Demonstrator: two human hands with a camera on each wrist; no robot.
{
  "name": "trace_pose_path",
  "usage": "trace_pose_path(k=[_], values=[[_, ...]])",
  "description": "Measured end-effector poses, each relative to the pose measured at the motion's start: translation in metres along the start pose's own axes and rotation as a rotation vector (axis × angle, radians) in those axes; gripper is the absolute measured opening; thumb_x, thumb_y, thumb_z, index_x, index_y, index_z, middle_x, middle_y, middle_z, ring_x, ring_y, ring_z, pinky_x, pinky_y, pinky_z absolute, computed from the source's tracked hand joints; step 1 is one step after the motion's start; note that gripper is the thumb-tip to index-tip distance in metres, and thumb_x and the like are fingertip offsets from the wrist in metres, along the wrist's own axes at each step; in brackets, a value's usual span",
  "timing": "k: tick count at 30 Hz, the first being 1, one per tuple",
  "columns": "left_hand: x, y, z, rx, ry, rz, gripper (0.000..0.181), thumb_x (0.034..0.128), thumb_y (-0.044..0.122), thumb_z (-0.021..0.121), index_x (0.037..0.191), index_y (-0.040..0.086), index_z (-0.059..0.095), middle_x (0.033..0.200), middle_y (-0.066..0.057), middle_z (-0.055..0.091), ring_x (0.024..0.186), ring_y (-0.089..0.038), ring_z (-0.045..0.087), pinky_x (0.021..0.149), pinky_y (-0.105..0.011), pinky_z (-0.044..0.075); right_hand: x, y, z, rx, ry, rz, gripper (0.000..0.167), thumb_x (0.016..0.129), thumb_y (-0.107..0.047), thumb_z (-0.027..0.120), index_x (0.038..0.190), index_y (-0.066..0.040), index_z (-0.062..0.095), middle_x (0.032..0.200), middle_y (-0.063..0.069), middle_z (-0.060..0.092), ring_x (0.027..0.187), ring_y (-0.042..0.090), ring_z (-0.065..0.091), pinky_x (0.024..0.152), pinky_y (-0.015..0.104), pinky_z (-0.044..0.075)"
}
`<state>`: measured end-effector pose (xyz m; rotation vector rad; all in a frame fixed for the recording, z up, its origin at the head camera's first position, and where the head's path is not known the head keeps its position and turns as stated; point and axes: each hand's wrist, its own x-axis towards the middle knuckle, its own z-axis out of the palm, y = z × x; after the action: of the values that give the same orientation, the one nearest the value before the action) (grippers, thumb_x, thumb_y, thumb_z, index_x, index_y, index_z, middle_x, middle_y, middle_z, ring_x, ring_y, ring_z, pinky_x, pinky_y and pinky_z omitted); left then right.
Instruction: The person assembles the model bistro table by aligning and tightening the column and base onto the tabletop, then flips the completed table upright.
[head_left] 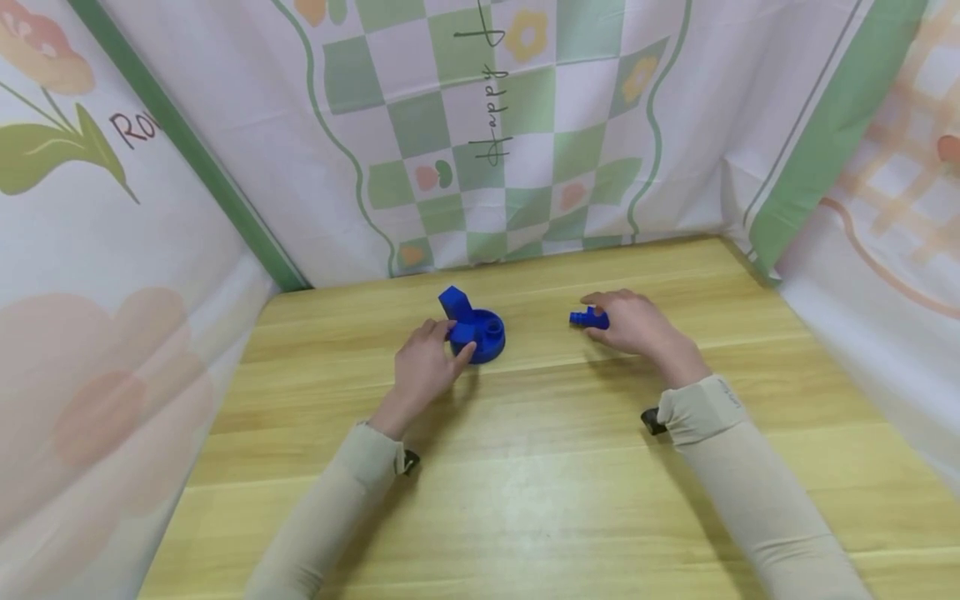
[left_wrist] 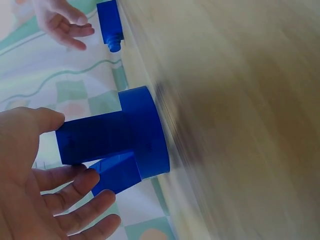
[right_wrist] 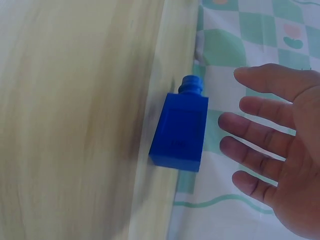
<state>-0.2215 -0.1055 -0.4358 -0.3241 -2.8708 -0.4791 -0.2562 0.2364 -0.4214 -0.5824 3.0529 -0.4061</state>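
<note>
Left hand thumb and index pinch rectangular blue block at 9 o'clock on round blue base; right hand, fingers apart, just beside ridge-necked blue bottle, base's 3 o'clock.

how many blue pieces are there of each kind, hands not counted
Round base: 1
Square-sided blocks standing on the base: 2
Loose block with a ridged neck, off the base: 1
Total: 4 blue pieces
</note>
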Motion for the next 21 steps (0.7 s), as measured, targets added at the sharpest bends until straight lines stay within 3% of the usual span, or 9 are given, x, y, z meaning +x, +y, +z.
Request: trace_pose_path(k=[14,21], values=[[-0.001,-0.001,-0.005,-0.032,0.001,-0.017,0.053,0.0937,0.052,0.063,0.130,0.013,0.063,0.119,-0.005,0.065,0.106,-0.025,0.065,0.077,-0.043,0.059,-0.004,0.012,0.001,-0.015,0.014,0.047,0.059,0.087,-0.027,0.074,0.138,-0.004,0.055,0.123,0.023,0.066,0.116,0.044,0.059,0.099,0.060,0.045],[-0.001,-0.005,-0.006,-0.066,0.001,-0.020,0.050,0.0950,0.050,0.062,0.131,0.016,0.063,0.116,-0.004,0.065,0.105,-0.024,0.065,0.077,-0.043,0.058,-0.006,0.017,0.001,-0.031,-0.025,0.088,0.063,0.086,-0.028,0.075,0.141,-0.004,0.054,0.127,0.026,0.062,0.118,0.045,0.056,0.101,0.061,0.044]])
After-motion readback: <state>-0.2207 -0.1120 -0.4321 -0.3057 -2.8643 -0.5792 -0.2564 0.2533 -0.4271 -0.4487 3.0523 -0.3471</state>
